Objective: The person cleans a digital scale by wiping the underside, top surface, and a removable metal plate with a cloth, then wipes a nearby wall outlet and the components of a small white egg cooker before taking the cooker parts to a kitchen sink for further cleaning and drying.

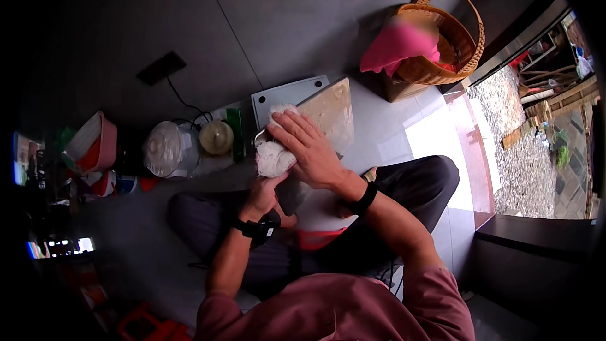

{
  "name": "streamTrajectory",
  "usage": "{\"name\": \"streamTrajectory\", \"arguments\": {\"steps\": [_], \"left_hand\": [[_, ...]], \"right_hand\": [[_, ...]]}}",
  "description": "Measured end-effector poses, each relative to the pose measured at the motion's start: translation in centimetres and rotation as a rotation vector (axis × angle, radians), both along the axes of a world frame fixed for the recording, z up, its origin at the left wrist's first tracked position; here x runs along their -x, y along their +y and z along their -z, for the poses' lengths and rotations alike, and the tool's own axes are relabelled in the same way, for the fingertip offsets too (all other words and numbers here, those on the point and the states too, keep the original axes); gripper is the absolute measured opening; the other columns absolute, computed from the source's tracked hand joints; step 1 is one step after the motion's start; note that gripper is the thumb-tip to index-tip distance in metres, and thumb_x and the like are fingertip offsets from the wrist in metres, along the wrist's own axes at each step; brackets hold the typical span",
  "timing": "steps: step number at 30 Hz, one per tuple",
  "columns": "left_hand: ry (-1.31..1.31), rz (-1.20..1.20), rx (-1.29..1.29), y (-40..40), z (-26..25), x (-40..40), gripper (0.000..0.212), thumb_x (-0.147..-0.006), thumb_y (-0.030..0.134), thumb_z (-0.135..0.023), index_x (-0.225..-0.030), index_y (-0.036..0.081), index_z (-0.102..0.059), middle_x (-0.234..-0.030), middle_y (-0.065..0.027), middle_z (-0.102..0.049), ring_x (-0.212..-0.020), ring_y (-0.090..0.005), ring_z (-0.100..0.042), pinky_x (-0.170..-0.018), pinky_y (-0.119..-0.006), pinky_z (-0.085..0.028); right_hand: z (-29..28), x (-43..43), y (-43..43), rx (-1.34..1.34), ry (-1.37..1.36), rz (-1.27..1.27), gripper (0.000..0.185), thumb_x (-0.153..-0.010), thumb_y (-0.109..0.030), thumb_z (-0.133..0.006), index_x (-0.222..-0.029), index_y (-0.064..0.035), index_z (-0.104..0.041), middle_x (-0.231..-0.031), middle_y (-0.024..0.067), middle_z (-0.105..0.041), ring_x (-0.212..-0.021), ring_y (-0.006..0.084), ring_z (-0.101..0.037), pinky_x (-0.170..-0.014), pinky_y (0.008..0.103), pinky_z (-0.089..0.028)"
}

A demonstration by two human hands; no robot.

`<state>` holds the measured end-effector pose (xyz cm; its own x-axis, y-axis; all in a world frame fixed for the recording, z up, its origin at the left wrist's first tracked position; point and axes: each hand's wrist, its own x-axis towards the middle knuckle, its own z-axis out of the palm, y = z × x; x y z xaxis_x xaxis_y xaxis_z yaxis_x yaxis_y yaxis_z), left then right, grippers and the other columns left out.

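Note:
My left hand (265,196) holds the lower part of a bunched white cloth (274,158), its fingers largely hidden under it. Across the upper part of the cloth lies my right hand (307,151), palm down, with its fingers bent over the cloth's edge. A curved shiny metal edge (259,136) shows between the two parts of the cloth; what it belongs to is mostly hidden. Just beyond my right hand a beige, stained flat board (334,113) stands tilted. A dark grey flat piece (291,194) shows below my hands.
Behind the board is a light grey panel (279,92) with round black feet. A wicker basket (426,73) with a pink cloth (397,47) stands at upper right. At left are a plastic-covered container (163,149), a lidded jar (216,137) and a pink bin (108,142).

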<state>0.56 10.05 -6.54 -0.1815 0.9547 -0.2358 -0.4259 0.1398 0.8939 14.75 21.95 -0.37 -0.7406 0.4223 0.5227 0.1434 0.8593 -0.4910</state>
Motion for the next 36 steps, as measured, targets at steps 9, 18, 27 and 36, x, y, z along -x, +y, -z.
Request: {"name": "streamTrajectory", "arguments": {"steps": [9,18,27,36], "left_hand": [[-0.347,0.083,0.021,-0.5,-3.8,-0.5,0.042,-0.091,0.007,-0.059,-0.131,-0.001,-0.05,-0.123,-0.0112,-0.058,-0.114,-0.0235,-0.056,-0.099,-0.036,-0.044],[-0.511,-0.116,-0.001,0.1,-2.8,0.4,0.05,-0.093,0.024,-0.061,-0.135,0.001,-0.045,-0.127,-0.0127,-0.056,-0.116,-0.0276,-0.054,-0.101,-0.042,-0.042],[-0.581,-0.259,-0.116,2.2,-1.7,2.4,0.054,-0.098,0.035,-0.051,-0.138,0.001,-0.041,-0.136,-0.0129,-0.051,-0.127,-0.0304,-0.047,-0.108,-0.044,-0.034],[-0.575,-0.25,-0.111,1.7,-4.5,1.2,0.062,-0.096,0.037,-0.053,-0.143,0.002,-0.035,-0.144,-0.0134,-0.043,-0.133,-0.0322,-0.04,-0.113,-0.047,-0.028]], "right_hand": [[6.7,-5.5,11.7,0.185,0.181,0.583,0.05,-0.09,-0.011,-0.052,-0.136,0.0043,-0.041,-0.134,0.0241,-0.047,-0.126,0.0416,-0.044,-0.107,0.0436,-0.034],[8.8,-4.5,7.9,0.501,0.146,0.698,0.055,-0.087,-0.005,-0.056,-0.139,0.0032,-0.037,-0.135,0.0271,-0.046,-0.127,0.0416,-0.043,-0.108,0.0428,-0.034],[7.7,-2.1,-4.1,0.432,0.0,0.117,0.064,-0.083,-0.001,-0.059,-0.143,-0.0023,-0.036,-0.151,0.0222,-0.03,-0.14,0.0408,-0.027,-0.115,0.0453,-0.024],[10.7,-3.3,4.9,0.372,0.209,0.736,0.058,-0.085,-0.002,-0.052,-0.141,0.0022,-0.036,-0.145,0.0257,-0.036,-0.136,0.0415,-0.033,-0.114,0.0427,-0.026]]}}
